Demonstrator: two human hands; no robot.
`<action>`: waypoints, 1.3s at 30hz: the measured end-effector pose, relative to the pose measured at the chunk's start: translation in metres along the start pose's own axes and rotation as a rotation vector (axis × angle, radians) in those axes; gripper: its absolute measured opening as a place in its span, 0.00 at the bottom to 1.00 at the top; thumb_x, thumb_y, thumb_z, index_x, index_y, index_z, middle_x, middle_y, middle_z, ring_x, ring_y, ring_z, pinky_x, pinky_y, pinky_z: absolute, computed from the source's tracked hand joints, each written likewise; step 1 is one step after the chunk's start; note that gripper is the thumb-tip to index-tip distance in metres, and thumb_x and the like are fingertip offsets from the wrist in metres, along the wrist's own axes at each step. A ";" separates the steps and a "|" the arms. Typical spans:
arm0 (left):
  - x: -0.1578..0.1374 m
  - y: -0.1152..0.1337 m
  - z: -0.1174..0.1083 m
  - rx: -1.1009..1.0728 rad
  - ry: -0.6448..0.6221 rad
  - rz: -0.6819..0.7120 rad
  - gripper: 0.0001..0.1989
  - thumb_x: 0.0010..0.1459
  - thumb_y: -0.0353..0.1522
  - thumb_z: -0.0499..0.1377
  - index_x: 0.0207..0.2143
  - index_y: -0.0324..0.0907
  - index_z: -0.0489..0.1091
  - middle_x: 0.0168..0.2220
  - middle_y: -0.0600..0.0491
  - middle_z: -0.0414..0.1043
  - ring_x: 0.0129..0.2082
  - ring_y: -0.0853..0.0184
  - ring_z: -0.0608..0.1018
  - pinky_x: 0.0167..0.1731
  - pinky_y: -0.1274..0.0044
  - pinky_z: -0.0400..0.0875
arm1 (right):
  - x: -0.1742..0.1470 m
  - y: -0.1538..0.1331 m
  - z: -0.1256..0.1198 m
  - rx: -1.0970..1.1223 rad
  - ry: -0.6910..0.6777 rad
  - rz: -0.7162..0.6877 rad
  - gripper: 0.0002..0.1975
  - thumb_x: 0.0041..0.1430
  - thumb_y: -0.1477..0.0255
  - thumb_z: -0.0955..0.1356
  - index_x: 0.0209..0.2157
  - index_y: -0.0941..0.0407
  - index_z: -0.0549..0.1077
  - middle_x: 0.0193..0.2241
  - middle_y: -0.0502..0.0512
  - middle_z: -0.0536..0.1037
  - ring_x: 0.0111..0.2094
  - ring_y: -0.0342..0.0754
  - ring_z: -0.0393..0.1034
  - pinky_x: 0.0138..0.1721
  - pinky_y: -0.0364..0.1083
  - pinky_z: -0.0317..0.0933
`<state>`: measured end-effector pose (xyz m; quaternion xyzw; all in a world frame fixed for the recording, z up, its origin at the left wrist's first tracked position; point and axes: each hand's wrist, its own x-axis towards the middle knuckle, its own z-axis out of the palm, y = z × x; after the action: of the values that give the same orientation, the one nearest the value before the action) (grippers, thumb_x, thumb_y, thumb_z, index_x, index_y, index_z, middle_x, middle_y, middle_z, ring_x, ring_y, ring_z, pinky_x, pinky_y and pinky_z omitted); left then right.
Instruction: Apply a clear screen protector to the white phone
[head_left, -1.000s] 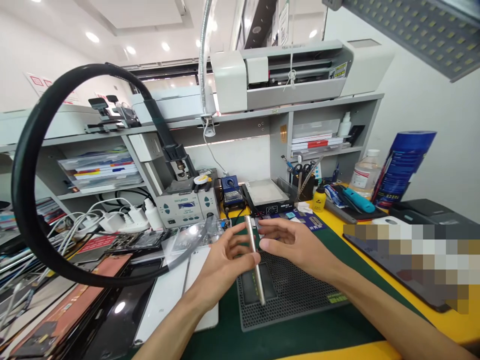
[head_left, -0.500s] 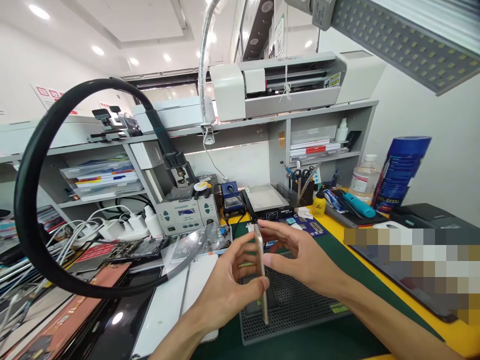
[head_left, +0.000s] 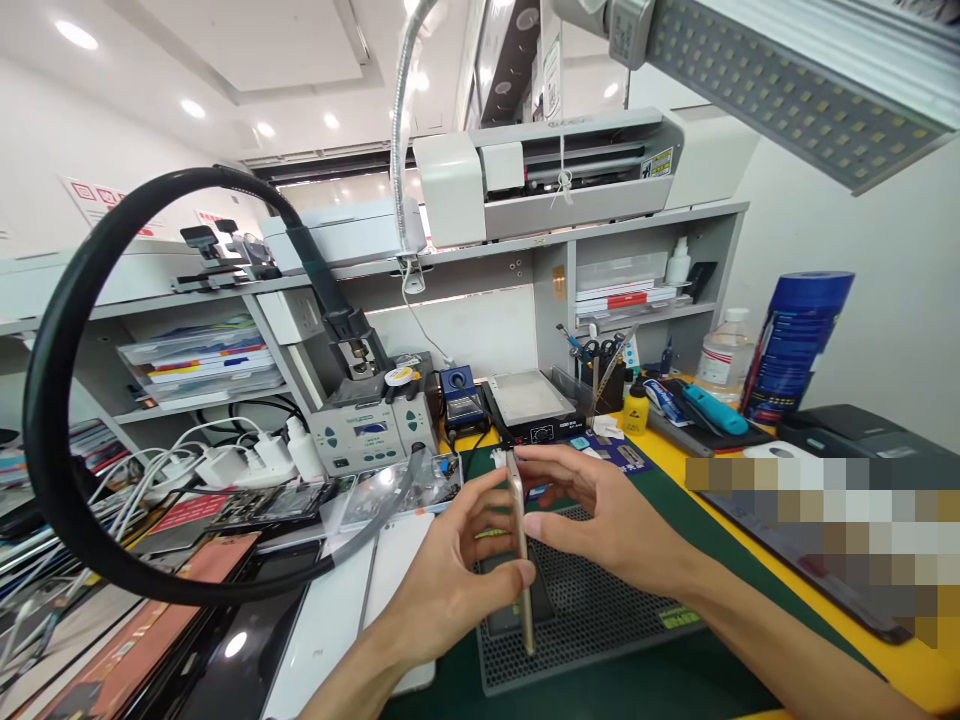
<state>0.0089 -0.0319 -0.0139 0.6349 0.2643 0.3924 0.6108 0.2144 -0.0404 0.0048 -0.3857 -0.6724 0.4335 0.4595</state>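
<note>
A slim gold-edged smartphone [head_left: 523, 540] is held on edge above the mat, its narrow side facing me. My left hand [head_left: 461, 575] grips it from the left, thumb against the near edge and fingers behind. From the right, my right hand [head_left: 592, 505] has its thumb and fingertips on the upper part of the phone. Beneath lies a dark perforated pad [head_left: 592, 600], with a dark flat rectangular thing [head_left: 540, 595] on it, partly hidden by the phone and my left hand.
White tablet-like panels [head_left: 315, 630] lie at the left. A thick black hose [head_left: 45, 400] loops over that side from a grey soldering station [head_left: 367, 435]. At the right stand a yellow bottle [head_left: 636, 410], a clear bottle [head_left: 726, 352] and a blue canister [head_left: 799, 345]. An LED lamp [head_left: 795, 90] hangs above.
The view has shifted very slightly. Both hands keep the same hold on the smartphone, which has barely moved.
</note>
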 end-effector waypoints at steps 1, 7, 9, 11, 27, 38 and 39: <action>0.000 0.000 0.000 -0.003 -0.002 0.003 0.35 0.55 0.29 0.68 0.63 0.49 0.62 0.56 0.45 0.68 0.52 0.57 0.74 0.54 0.63 0.69 | 0.000 -0.001 0.000 0.000 -0.002 -0.002 0.30 0.57 0.65 0.76 0.59 0.52 0.69 0.58 0.60 0.75 0.59 0.60 0.70 0.57 0.57 0.66; 0.001 0.000 -0.001 0.002 -0.002 -0.009 0.34 0.56 0.29 0.68 0.64 0.50 0.61 0.55 0.46 0.68 0.51 0.57 0.74 0.54 0.64 0.69 | 0.001 -0.002 -0.001 -0.030 -0.009 -0.016 0.24 0.59 0.65 0.75 0.56 0.50 0.71 0.57 0.58 0.76 0.56 0.57 0.71 0.56 0.56 0.66; 0.001 0.001 -0.001 -0.003 0.001 -0.014 0.35 0.56 0.30 0.68 0.64 0.50 0.61 0.55 0.46 0.68 0.51 0.57 0.74 0.54 0.64 0.69 | 0.001 -0.001 -0.001 -0.038 -0.003 -0.018 0.23 0.59 0.65 0.75 0.54 0.51 0.71 0.55 0.57 0.77 0.55 0.57 0.72 0.56 0.56 0.66; 0.001 0.001 -0.001 -0.005 -0.001 -0.011 0.35 0.56 0.30 0.68 0.63 0.49 0.61 0.55 0.46 0.68 0.51 0.57 0.74 0.54 0.64 0.70 | 0.000 -0.002 -0.001 -0.040 0.004 -0.015 0.21 0.58 0.65 0.75 0.52 0.51 0.72 0.53 0.57 0.78 0.52 0.57 0.73 0.54 0.56 0.67; 0.001 0.000 -0.002 -0.004 -0.018 0.013 0.33 0.58 0.28 0.67 0.63 0.50 0.61 0.55 0.47 0.69 0.51 0.58 0.74 0.54 0.65 0.70 | 0.001 -0.002 -0.001 -0.070 0.005 -0.010 0.07 0.58 0.66 0.74 0.36 0.52 0.75 0.46 0.54 0.78 0.46 0.54 0.73 0.50 0.53 0.67; 0.002 -0.004 -0.002 -0.009 -0.030 0.036 0.34 0.56 0.28 0.67 0.63 0.49 0.61 0.55 0.46 0.69 0.51 0.57 0.74 0.53 0.62 0.70 | 0.000 -0.001 0.000 -0.077 0.036 -0.007 0.08 0.56 0.66 0.74 0.33 0.52 0.72 0.40 0.55 0.77 0.45 0.55 0.71 0.49 0.54 0.67; 0.002 -0.004 -0.002 -0.008 -0.028 0.041 0.34 0.56 0.28 0.67 0.63 0.49 0.61 0.55 0.46 0.69 0.51 0.57 0.74 0.53 0.62 0.70 | 0.000 -0.001 0.000 -0.078 0.038 -0.008 0.08 0.56 0.66 0.74 0.33 0.52 0.72 0.40 0.55 0.77 0.44 0.55 0.71 0.49 0.54 0.67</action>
<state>0.0093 -0.0284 -0.0177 0.6432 0.2413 0.3969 0.6087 0.2145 -0.0407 0.0059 -0.4090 -0.6814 0.3977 0.4585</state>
